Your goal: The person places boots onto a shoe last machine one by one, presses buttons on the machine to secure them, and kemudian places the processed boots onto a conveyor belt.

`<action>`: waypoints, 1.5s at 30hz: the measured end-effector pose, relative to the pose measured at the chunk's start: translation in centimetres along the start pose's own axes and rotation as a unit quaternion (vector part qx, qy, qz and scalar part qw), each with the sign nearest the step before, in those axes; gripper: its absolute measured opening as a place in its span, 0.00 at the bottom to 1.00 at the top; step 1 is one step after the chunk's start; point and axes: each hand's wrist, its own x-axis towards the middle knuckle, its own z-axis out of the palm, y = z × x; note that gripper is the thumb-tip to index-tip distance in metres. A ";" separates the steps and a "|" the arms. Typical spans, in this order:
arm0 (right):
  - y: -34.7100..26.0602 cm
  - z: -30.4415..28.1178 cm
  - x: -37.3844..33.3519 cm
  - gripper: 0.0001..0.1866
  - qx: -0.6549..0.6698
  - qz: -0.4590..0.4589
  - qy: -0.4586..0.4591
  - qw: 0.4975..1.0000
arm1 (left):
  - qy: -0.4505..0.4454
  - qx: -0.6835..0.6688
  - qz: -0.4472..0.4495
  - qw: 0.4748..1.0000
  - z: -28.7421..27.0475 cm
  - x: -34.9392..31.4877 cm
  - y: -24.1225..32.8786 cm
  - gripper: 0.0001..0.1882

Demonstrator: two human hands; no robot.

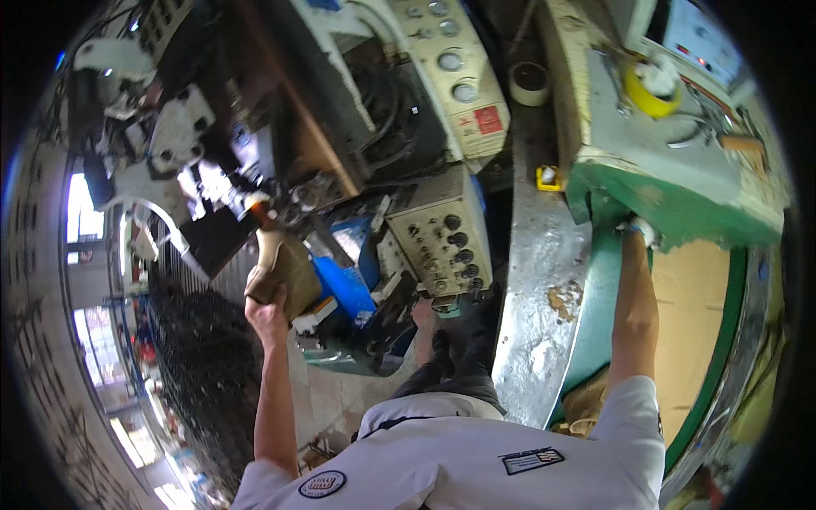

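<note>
My left hand (269,318) is closed around the lower end of a tan-brown container (283,268). The container leans up and away, and its orange-brown neck (260,211) reaches toward the machine head. Out to the right, my right arm stretches to the green hanging edge (625,200) of a worktop. My right hand (636,229) is beside a small whitish thing there; its fingers are mostly hidden, so I cannot tell whether it grips that thing.
A cream control box (442,238) with black knobs stands ahead, below a gauge panel (450,64). Blue sheeting (344,285) lies by the container. On the metal ledge (544,340) sit a yellow tape measure (548,178) and a tape roll (529,83). A wrench (614,81) lies on the worktop (671,153).
</note>
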 end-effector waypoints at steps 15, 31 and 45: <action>11.6 9.7 -29.1 0.36 0.804 -0.253 -0.269 0.466 | -0.004 -0.035 0.019 0.999 2.2 2.1 0.3 0.30; -16.7 0.9 -62.3 0.31 0.680 -0.286 -0.434 0.517 | -0.299 -0.173 0.002 0.938 -6.0 6.8 -6.4 0.39; -29.6 2.9 -65.0 0.28 0.664 -0.329 -0.328 0.586 | -0.254 -0.467 -0.202 0.822 2.7 13.7 -7.5 0.19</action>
